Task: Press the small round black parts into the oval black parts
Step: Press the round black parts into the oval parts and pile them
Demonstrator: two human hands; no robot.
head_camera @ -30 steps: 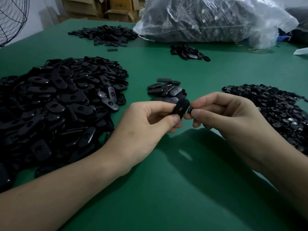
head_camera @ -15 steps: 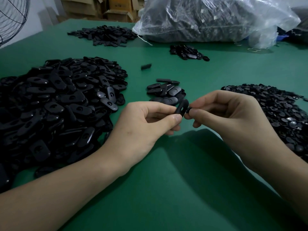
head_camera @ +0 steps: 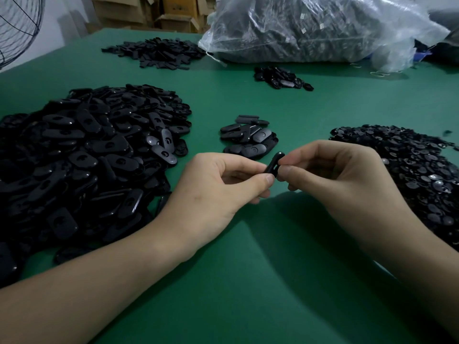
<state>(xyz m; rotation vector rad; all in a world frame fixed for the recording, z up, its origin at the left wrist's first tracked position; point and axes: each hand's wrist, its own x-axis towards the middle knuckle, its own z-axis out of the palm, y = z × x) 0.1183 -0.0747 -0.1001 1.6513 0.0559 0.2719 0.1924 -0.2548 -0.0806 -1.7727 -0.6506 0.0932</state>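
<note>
A: Surface & room?
B: Green felt-like tabletop [head_camera: 248, 281], matte, w/ soft shadows under the arms. Cardboard boxes [head_camera: 173, 11] along the back wall, wire fan guard [head_camera: 17, 28] far left. Big clear plastic bag [head_camera: 323, 28], crinkly, full of dark parts, at the back.

A: Materials, shapes?
B: All black plastic. Large heap of oval parts [head_camera: 87, 157] on the left, smooth, rounded ends, slight sheen, most w/ a recess in the middle. Heap of small round parts [head_camera: 409, 175] on the right, disc-like, glinting. Small cluster of ovals [head_camera: 248, 140] just behind the hands; another small cluster [head_camera: 280, 78] and a flat-piece pile [head_camera: 159, 52] further back.

A: Hands?
B: Left hand [head_camera: 218, 187] curled, thumb & fingers pinching one oval part [head_camera: 273, 163], held edge-on above the tabletop. Right hand [head_camera: 330, 170] curled too, thumb & forefinger tips pressed against that same oval's side. Whether a round part sits under those tips, can't tell; it's hidden.
</note>
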